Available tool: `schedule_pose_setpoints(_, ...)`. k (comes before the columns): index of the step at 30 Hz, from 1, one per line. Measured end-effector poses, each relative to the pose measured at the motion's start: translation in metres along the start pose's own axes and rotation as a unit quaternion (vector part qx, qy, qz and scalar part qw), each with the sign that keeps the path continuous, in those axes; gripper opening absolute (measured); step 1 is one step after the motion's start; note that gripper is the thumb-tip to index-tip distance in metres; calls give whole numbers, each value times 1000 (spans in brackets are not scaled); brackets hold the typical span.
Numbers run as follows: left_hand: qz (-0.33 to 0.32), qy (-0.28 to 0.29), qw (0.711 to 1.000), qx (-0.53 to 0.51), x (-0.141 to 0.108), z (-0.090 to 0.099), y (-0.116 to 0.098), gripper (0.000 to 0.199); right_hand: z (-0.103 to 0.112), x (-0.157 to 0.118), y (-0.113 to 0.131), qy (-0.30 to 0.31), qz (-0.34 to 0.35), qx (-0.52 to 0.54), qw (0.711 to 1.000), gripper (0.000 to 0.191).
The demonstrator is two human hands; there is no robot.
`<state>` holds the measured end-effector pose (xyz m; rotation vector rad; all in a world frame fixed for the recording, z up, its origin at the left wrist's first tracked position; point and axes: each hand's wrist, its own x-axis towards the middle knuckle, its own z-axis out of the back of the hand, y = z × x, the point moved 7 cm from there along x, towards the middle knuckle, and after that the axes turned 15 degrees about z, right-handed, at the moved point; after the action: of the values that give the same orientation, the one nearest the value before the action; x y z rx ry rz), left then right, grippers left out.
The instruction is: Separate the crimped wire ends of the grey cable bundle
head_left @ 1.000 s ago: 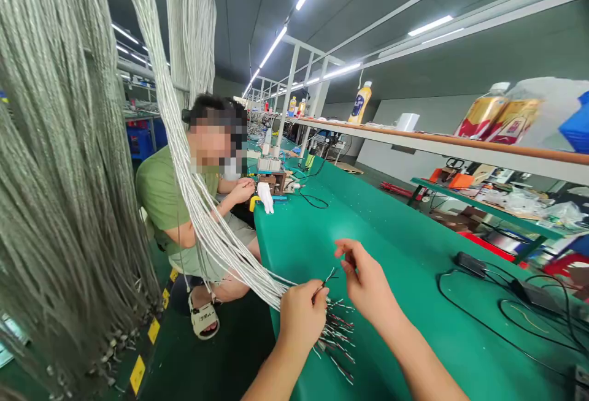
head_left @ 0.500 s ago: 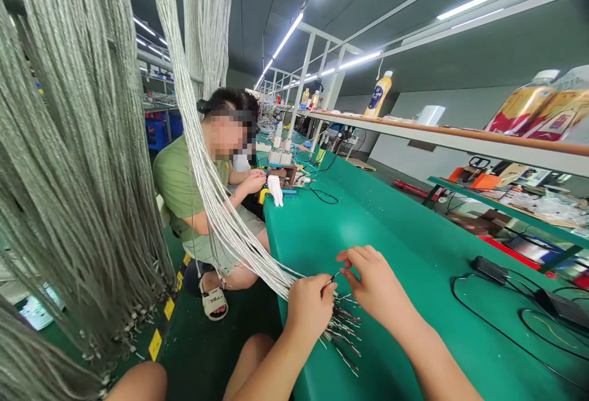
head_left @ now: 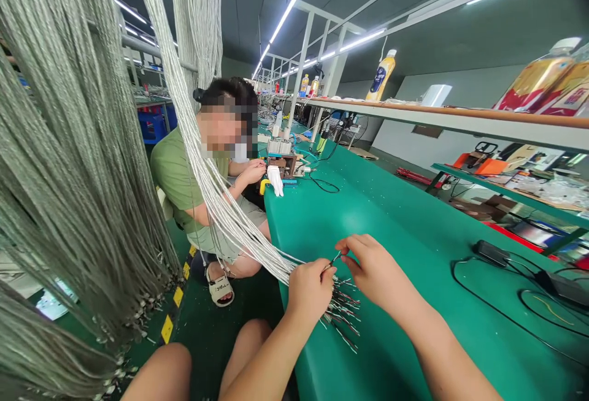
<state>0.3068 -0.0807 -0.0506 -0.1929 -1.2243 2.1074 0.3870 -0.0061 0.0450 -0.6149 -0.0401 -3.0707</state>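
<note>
Left hand (head_left: 307, 290): closed, thumb and forefinger pinching one dark wire end (head_left: 334, 260). Right hand (head_left: 375, 269): half-curled, fingertips at the wire's tip; grip cannot be determined. One white cable bundle (head_left: 234, 217) crosses the left edge of the bench (head_left: 368, 211); its splayed ends (head_left: 346, 312) lie beside the left hand. Green surface separates the right hand from two black adapters (head_left: 493, 253).

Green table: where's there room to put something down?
The table looks mostly bare between the right hand and the brown machine, and between that hand and the black boxes. It's crowded around the left hand, with silvery cables and wire ends.
</note>
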Motion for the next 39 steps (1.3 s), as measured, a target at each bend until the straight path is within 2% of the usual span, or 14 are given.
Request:
schedule_pose_setpoints(7,0,2,1000,-18,1,-1,1,21,-1,2,-1,11,-29,-5,999,24)
schedule_pose_setpoints(15,2,11,999,-40,0,0,0,21,-10,-2,-12,2,-111,37,993,15)
schedule_pose_setpoints(21,-2,0,1000,-26,-1,2,-2,22,-14,1,-9,-21,-104,66,992,16)
schedule_pose_setpoints(28,-1,-21,999,-30,-1,6,-6,24,-9,2,-7,-17,-103,25,994,21)
schedule_pose_setpoints(36,-6,-20,998,-57,1,7,-6,26,-9,0,-14,-45,-126,23,991,18)
schedule_pose_setpoints(39,-4,-20,998,-63,2,5,-4,25,-9,1,-13,-57,-118,-11,991,17)
